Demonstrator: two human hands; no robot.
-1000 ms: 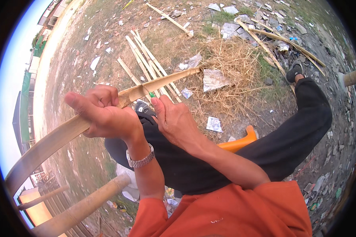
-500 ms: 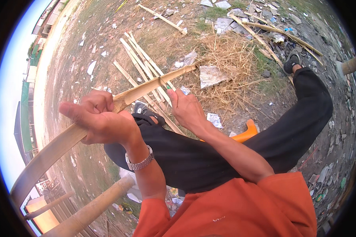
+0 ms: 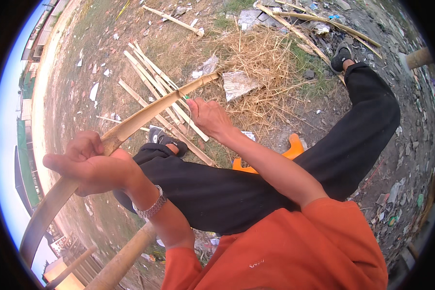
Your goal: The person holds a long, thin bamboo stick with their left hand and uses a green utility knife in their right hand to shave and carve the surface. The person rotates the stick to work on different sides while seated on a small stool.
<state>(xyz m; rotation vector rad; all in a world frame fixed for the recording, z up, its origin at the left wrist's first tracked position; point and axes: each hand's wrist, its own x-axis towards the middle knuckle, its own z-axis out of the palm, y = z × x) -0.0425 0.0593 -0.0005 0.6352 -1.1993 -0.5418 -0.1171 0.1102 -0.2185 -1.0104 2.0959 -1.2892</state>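
Observation:
My left hand (image 3: 94,164), with a metal watch on its wrist, is closed around a long split bamboo strip (image 3: 147,113). The strip's near end bends down past the hand at the lower left, and its far end points at the straw. Beside the strip's middle my right hand (image 3: 209,117) is closed, thumb along the top. A small green bit shows at that thumb, but what the fingers hold is hidden. Several pale bamboo strips (image 3: 154,79) lie on the ground beneath the held one.
A straw pile (image 3: 270,67) and a flat weathered board (image 3: 239,85) lie ahead. An orange plastic object (image 3: 294,147) sits behind my right forearm. Long bamboo pieces (image 3: 324,20) lie at the far right. A thick bamboo pole (image 3: 125,256) rises at the lower left. Litter covers the ground.
The view has shifted, moving the ground things leftward and up in the picture. My left hand sits lower, with its part of the strip. The right hand stays beside the strip's middle.

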